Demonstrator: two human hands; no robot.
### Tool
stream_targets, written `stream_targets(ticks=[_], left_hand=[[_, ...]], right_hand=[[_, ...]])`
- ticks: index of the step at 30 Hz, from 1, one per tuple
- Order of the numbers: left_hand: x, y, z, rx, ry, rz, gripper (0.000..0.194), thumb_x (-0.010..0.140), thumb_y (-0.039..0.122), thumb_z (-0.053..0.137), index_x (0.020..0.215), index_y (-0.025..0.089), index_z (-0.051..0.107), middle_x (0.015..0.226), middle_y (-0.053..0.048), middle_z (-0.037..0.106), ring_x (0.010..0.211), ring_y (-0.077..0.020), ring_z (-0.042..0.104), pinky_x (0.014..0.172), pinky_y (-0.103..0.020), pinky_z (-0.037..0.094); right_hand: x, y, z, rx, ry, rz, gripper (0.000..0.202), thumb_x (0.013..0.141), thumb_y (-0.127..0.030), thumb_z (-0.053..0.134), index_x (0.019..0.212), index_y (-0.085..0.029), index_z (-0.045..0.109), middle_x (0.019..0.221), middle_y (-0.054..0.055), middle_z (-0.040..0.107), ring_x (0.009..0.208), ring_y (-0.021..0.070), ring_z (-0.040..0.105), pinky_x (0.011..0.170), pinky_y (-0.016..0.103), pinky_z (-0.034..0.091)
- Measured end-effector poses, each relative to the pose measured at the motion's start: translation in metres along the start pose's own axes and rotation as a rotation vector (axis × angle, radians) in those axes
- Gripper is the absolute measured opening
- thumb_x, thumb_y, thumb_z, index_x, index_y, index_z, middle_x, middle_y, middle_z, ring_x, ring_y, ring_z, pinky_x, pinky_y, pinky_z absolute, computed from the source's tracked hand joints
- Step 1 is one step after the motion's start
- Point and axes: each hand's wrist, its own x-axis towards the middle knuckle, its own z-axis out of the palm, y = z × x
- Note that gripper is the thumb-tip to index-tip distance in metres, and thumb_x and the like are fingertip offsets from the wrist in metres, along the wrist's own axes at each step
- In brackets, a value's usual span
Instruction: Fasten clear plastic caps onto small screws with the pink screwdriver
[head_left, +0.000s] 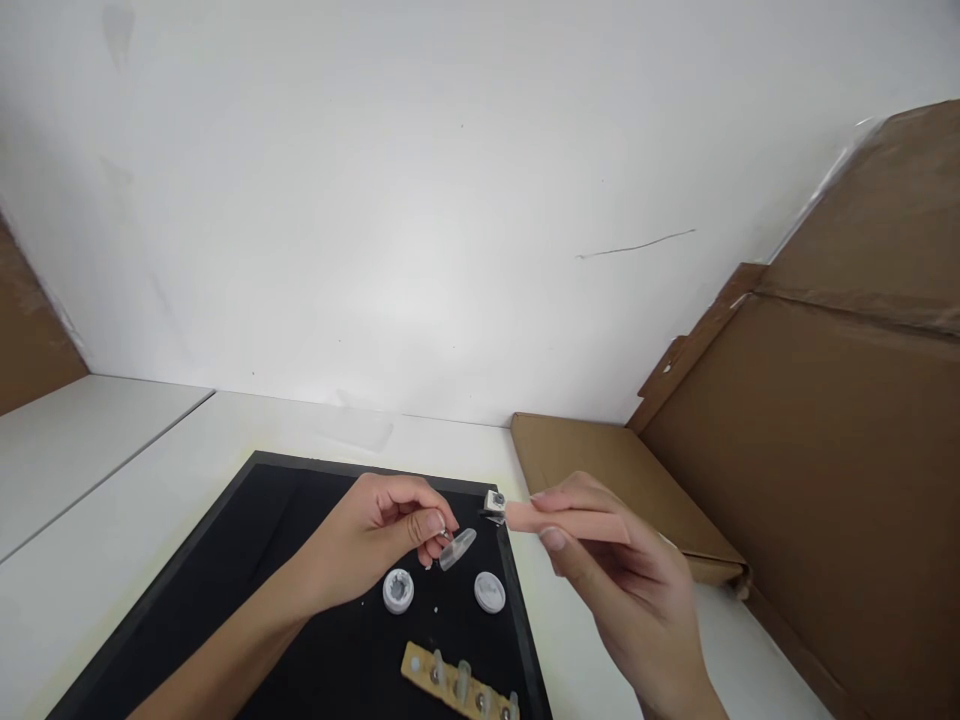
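My left hand (409,520) pinches a clear false nail tip (458,550) by a small metallic piece at its near end. My right hand (630,580) grips a flat pinkish stick (566,521) between thumb and fingers. At the stick's left end shows a small white and dark block (494,505); whether it is joined to the stick I cannot tell. Stick and nail tip are apart. Below my left hand stands an open white jar (398,591), and to its right lies a round white lid (490,593).
A yellowish strip (415,662) at the bottom carries several more clear nail tips. Everything small sits on a black mat (315,660) with a raised-looking border. Flat cardboard box (592,460) and cardboard wall (832,450) bound the right side; a white wall (420,220) rises behind.
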Motion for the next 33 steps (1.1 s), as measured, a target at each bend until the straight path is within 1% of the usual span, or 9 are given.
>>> stream_targets(ticks=[5, 9, 12, 15, 19, 23, 26, 31, 33], left_hand=[[0.001, 0.0, 0.0, -0.013, 0.025, -0.006, 0.022, 0.08, 0.034, 0.066, 0.072, 0.014, 0.067, 0.062, 0.0, 0.06, 0.055, -0.0103, 0.052, 0.057, -0.025, 0.046], [0.002, 0.001, 0.0, 0.001, 0.042, 0.001, 0.019, 0.08, 0.031, 0.066, 0.072, 0.014, 0.067, 0.064, 0.0, 0.06, 0.057, -0.0106, 0.053, 0.058, -0.025, 0.046], [0.001, 0.002, 0.001, 0.014, 0.044, 0.02, 0.015, 0.08, 0.027, 0.064, 0.073, 0.015, 0.068, 0.067, -0.001, 0.06, 0.058, -0.0105, 0.054, 0.059, -0.024, 0.047], [0.001, 0.002, 0.002, 0.02, 0.051, 0.036, 0.013, 0.08, 0.024, 0.063, 0.073, 0.015, 0.069, 0.069, -0.001, 0.06, 0.059, -0.0104, 0.055, 0.059, -0.024, 0.047], [0.0, 0.0, 0.003, 0.045, 0.06, 0.032, 0.013, 0.081, 0.023, 0.062, 0.074, 0.016, 0.07, 0.07, -0.001, 0.061, 0.061, -0.0109, 0.056, 0.06, -0.024, 0.048], [0.0, -0.001, 0.004, 0.059, 0.072, 0.03, 0.014, 0.081, 0.025, 0.062, 0.074, 0.016, 0.07, 0.071, -0.002, 0.062, 0.06, -0.0115, 0.056, 0.06, -0.025, 0.048], [0.0, -0.002, 0.003, 0.034, 0.075, 0.018, 0.013, 0.079, 0.027, 0.065, 0.073, 0.015, 0.069, 0.069, -0.001, 0.062, 0.06, -0.0112, 0.055, 0.06, -0.025, 0.047], [0.002, -0.007, 0.003, -0.112, 0.12, -0.032, 0.024, 0.078, 0.038, 0.069, 0.072, 0.015, 0.067, 0.059, 0.002, 0.058, 0.057, -0.0101, 0.052, 0.06, -0.024, 0.044], [0.004, -0.009, 0.003, -0.187, 0.124, -0.058, 0.028, 0.077, 0.042, 0.069, 0.073, 0.014, 0.067, 0.059, 0.001, 0.059, 0.056, -0.0097, 0.052, 0.06, -0.024, 0.043]], right_hand=[[0.0, -0.001, -0.002, 0.005, 0.037, -0.014, 0.013, 0.088, -0.021, 0.061, 0.083, -0.03, 0.069, 0.081, 0.002, 0.071, 0.072, 0.0178, 0.061, 0.063, 0.033, 0.051], [0.002, -0.007, 0.001, 0.031, -0.012, -0.03, 0.011, 0.088, -0.024, 0.062, 0.083, -0.029, 0.07, 0.078, 0.002, 0.071, 0.066, 0.0168, 0.062, 0.056, 0.031, 0.053], [0.004, -0.009, 0.004, 0.05, -0.051, -0.037, 0.011, 0.088, -0.023, 0.062, 0.083, -0.028, 0.07, 0.079, 0.001, 0.071, 0.065, 0.0154, 0.062, 0.056, 0.03, 0.053], [0.005, -0.008, 0.007, 0.04, -0.055, 0.0, 0.012, 0.088, -0.023, 0.062, 0.079, -0.027, 0.069, 0.078, 0.001, 0.071, 0.065, 0.0144, 0.062, 0.056, 0.028, 0.053], [0.005, -0.004, 0.007, 0.016, -0.022, 0.04, 0.014, 0.088, -0.028, 0.062, 0.077, -0.027, 0.07, 0.076, 0.002, 0.071, 0.068, 0.0157, 0.064, 0.057, 0.029, 0.053], [0.005, 0.002, 0.005, -0.001, 0.003, 0.07, 0.015, 0.087, -0.029, 0.063, 0.075, -0.026, 0.071, 0.076, 0.003, 0.07, 0.067, 0.0169, 0.063, 0.055, 0.029, 0.052], [0.004, 0.005, 0.004, -0.016, 0.026, 0.087, 0.013, 0.087, -0.027, 0.062, 0.077, -0.027, 0.071, 0.076, 0.003, 0.07, 0.068, 0.0175, 0.063, 0.055, 0.03, 0.051], [0.001, 0.008, 0.002, -0.011, 0.085, 0.049, 0.014, 0.089, -0.021, 0.06, 0.082, -0.029, 0.069, 0.083, 0.002, 0.07, 0.079, 0.0181, 0.062, 0.063, 0.031, 0.051], [0.0, 0.005, 0.002, -0.003, 0.076, 0.013, 0.015, 0.088, -0.019, 0.06, 0.084, -0.03, 0.069, 0.083, 0.001, 0.071, 0.076, 0.0176, 0.061, 0.064, 0.031, 0.051]])
